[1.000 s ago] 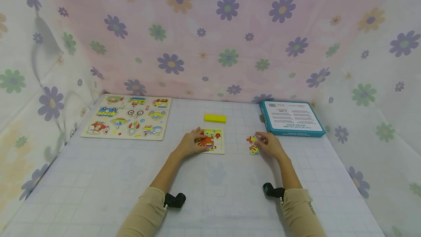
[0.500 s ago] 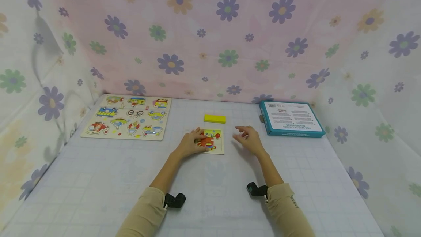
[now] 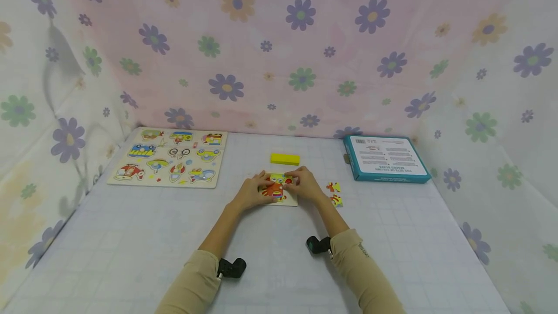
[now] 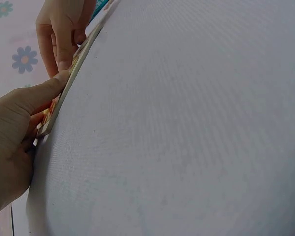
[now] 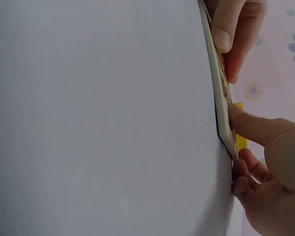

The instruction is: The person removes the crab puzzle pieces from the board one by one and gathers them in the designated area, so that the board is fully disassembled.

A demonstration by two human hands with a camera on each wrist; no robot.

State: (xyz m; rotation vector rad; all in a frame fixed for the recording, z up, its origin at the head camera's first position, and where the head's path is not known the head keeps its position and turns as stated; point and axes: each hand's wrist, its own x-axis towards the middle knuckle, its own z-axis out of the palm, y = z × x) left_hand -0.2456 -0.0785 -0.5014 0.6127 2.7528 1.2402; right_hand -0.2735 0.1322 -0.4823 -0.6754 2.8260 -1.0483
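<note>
A small square jigsaw puzzle board (image 3: pixel 293 202) with a red and yellow picture lies mid-table. My left hand (image 3: pixel 250 191) grips its left side, thumb along the near edge in the left wrist view and fingers over the far part. At its upper right my right hand (image 3: pixel 305 184) has thumb and forefinger on either side of a puzzle piece (image 3: pixel 288 181) with a red shape; the other fingers are curled, as the right wrist view shows. Pale bare backing shows at the board's right. Two loose puzzle pieces, an upper one (image 3: pixel 333 186) and a lower one (image 3: pixel 336 200), lie beside my right wrist.
Behind the board lies a yellow block (image 3: pixel 285 159). A wooden vehicle puzzle (image 3: pixel 167 184) occupies the back left, and a teal-edged box (image 3: pixel 390 159) with a white label the back right. Flowered cloth walls (image 3: pixel 301 81) close off the back and sides.
My right hand has moved left from the loose puzzle pieces to the board's upper right, closing its fingers together there. My left hand stays on the board.
</note>
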